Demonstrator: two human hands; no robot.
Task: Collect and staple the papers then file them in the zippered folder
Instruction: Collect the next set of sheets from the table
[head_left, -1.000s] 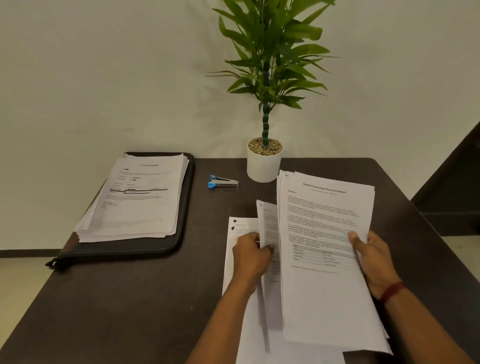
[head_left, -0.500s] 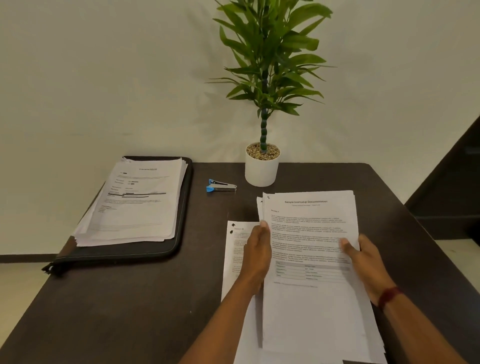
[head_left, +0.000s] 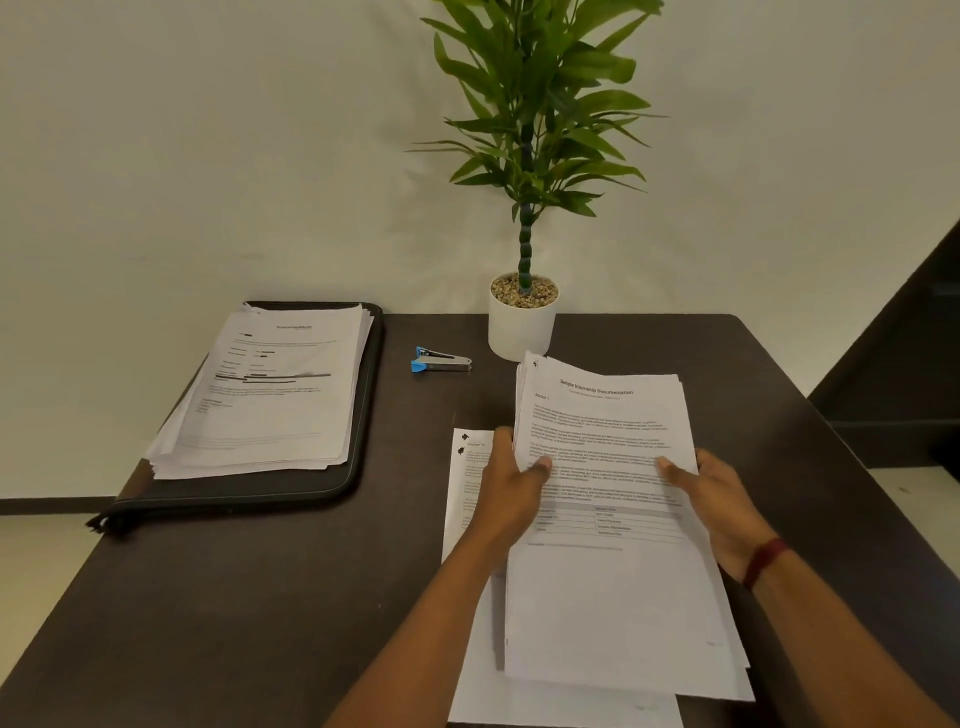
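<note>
Papers (head_left: 602, 447), a thick white printed stack with slightly fanned edges, sit near the middle of the dark matte table (head_left: 260, 597) over a loose flat sheet (head_left: 467, 483), the left hand (head_left: 511, 488) pinching the left edge and the right hand (head_left: 722, 509) the right, thumbs on top. Behind lie a small blue-and-metal stapler (head_left: 440, 359), a round white plant pot (head_left: 519, 327) and, at left, a black zippered folder (head_left: 234, 493) bearing another paper pile (head_left: 275, 395). A second ago the left hand held one sheet apart; now all sit together, lower.

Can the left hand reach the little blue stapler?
Probably yes. Only bare table lies between the left hand and the stapler, though that hand must let go of the paper stack first.
</note>
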